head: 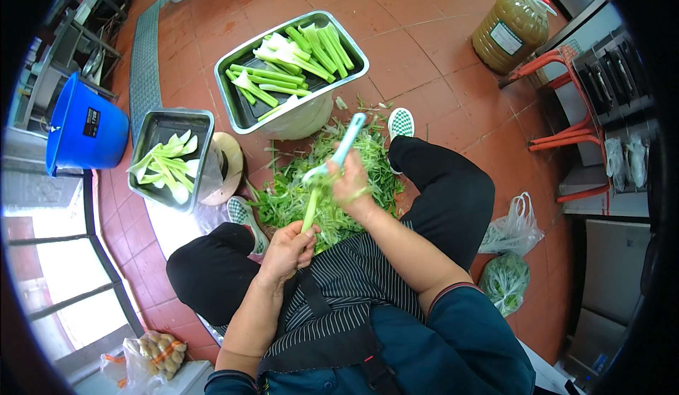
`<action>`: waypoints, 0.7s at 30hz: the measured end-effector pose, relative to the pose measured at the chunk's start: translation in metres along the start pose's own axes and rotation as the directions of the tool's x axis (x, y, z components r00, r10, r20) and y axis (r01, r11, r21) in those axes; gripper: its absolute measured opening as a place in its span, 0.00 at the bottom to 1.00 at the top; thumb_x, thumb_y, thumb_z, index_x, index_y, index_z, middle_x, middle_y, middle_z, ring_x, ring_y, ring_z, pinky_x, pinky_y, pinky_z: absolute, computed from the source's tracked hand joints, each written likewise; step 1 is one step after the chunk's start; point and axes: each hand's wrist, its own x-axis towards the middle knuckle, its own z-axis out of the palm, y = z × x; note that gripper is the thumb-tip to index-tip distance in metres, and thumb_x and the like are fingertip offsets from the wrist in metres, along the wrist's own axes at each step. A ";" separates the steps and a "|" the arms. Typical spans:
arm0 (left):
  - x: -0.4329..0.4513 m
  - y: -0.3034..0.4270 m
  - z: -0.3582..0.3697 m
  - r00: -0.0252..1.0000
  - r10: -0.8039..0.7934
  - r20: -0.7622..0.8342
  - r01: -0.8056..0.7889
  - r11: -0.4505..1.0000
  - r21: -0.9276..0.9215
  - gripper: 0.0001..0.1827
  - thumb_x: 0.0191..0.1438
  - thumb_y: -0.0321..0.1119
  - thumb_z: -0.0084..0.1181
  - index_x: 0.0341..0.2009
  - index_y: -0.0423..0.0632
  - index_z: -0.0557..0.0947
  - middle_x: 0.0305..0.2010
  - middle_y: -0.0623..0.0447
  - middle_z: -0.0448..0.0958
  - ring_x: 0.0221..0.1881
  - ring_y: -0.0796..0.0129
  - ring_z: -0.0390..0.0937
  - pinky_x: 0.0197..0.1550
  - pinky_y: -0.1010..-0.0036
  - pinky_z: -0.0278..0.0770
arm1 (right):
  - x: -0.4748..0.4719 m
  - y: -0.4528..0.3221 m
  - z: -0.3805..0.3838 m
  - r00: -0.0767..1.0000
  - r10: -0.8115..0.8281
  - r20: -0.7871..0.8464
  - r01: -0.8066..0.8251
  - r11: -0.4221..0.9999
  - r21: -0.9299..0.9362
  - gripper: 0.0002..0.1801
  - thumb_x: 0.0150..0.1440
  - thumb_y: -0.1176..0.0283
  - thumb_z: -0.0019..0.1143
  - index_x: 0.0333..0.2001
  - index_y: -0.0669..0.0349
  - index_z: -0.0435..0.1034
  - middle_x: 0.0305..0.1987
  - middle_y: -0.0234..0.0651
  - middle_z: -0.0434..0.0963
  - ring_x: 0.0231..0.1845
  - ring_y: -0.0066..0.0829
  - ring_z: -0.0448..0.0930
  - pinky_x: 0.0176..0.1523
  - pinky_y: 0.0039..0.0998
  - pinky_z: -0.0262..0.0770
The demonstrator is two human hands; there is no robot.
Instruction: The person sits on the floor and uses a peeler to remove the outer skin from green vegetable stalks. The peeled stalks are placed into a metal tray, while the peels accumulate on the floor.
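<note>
My left hand (289, 249) grips the lower end of a green celery stalk (311, 209), which points up and away from me. In my right hand (351, 180) is a pale blue vegetable peeler (346, 140), its head at the upper end of the stalk. Strips of peel cling around the blurred right fingers. Beneath both hands a heap of peelings and leaves (289, 196) covers the floor between my feet. Beyond it, a large metal tray (225, 95) holds many celery stalks. Paler, wide-based celery pieces (168, 168) lie in a smaller metal tray (208, 145) to the left.
A blue bucket (90, 124) stands at the far left. At the upper right is a large plastic jug of brownish liquid (509, 31), near an orange-legged stool (570, 135). Bags of greens (505, 283) rest on the right; a bag of round, potato-like produce (159, 353) is at lower left.
</note>
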 end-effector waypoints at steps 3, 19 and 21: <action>0.000 0.001 0.001 1.000 -0.009 0.008 0.009 0.999 -0.038 0.08 0.54 0.31 0.42 0.34 0.41 0.70 0.17 0.58 0.60 0.10 0.80 0.53 0.10 0.85 0.47 | 0.014 0.007 -0.011 0.992 0.089 -0.090 -0.089 0.996 0.007 0.17 0.53 0.68 0.43 0.41 0.71 0.61 0.38 0.49 0.65 0.40 0.44 0.67 0.45 0.35 0.63; -0.005 0.007 -0.002 0.980 -0.023 0.199 0.067 0.974 -0.217 0.10 0.54 0.32 0.41 0.36 0.37 0.69 0.16 0.58 0.58 0.10 0.79 0.53 0.09 0.84 0.49 | 0.017 0.013 -0.012 0.942 0.334 0.019 -0.323 0.892 0.317 0.15 0.55 0.64 0.42 0.37 0.67 0.64 0.29 0.37 0.72 0.29 0.26 0.72 0.34 0.27 0.68; -0.005 0.007 -0.002 0.978 -0.032 0.207 0.083 0.966 -0.243 0.11 0.55 0.32 0.41 0.37 0.36 0.68 0.16 0.57 0.58 0.10 0.79 0.54 0.10 0.84 0.51 | 0.013 0.011 -0.011 0.864 0.412 0.290 -0.502 0.657 0.562 0.13 0.56 0.66 0.41 0.39 0.66 0.62 0.32 0.36 0.73 0.30 0.23 0.74 0.34 0.24 0.71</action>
